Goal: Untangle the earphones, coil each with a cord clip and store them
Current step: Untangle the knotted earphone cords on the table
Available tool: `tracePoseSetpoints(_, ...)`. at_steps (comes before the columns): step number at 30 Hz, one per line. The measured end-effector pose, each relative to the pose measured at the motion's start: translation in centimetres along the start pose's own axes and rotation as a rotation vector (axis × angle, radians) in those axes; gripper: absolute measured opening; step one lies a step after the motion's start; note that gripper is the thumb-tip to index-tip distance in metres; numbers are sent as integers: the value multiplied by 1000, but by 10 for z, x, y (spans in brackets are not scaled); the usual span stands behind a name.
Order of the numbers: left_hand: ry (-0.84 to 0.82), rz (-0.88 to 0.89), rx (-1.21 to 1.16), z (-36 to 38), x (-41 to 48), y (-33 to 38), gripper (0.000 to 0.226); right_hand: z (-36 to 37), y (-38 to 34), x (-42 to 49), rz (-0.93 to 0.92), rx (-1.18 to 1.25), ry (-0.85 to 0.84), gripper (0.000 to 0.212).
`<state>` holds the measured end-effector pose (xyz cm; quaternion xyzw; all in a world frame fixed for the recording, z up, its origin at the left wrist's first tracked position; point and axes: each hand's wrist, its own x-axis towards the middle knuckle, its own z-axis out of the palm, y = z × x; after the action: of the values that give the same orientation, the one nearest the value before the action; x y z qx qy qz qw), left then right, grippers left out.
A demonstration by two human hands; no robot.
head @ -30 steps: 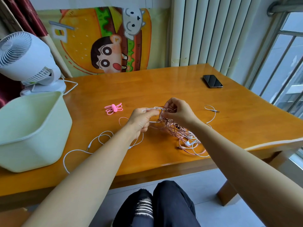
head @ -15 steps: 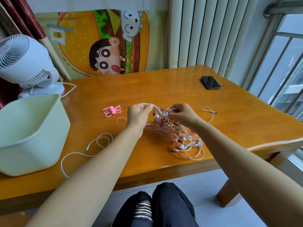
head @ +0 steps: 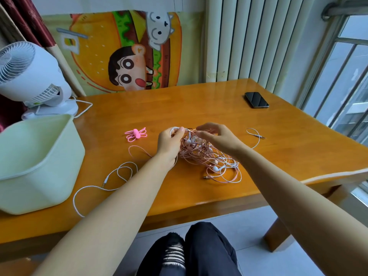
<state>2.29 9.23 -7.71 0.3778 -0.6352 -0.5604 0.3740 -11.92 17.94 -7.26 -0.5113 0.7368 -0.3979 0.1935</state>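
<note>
A tangle of pink and white earphone cords (head: 207, 156) lies in the middle of the wooden table (head: 199, 114). My left hand (head: 169, 144) pinches a white cord loop at the top left of the tangle. Over the tangle's top hovers my right hand (head: 219, 138), its fingers spread and loosely bent, touching the cords. One white cord with a plug (head: 107, 180) trails to the left under my left forearm. Another plug end (head: 256, 135) lies to the right. A bunch of pink cord clips (head: 136, 134) lies left of my hands.
A pale green bin (head: 37, 166) stands on the table's left end, with a white fan (head: 31, 76) and its cable behind it. A black phone (head: 256, 100) lies at the far right. The table's front edge is near my knees.
My left hand has lifted the white cord loop up over the tangle. My right hand has let go of its pinch and spread its fingers above the cords.
</note>
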Motion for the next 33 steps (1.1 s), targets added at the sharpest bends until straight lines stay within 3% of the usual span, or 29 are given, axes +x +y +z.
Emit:
tracePoseSetpoints(4,-35,-29,-3,-1,0,-3,24,5,-2,4,-6,-110,0,7)
tracePoseSetpoints(16,-23,7,16,-2,-9,-4,20,16,-10,-2,41,76,-65,8)
tracePoseSetpoints(20,-31,16,-18,0,-9,-4,16,16,-8,-4,-19,-16,-52,17)
tracePoseSetpoints(27,-90,-17,57,-6,-10,-7,10,14,-8,-7,5,214,-14,15)
tracePoseSetpoints(33,-90,-43,-13,-8,-11,-6,2,14,-10,-7,91,413,3,10)
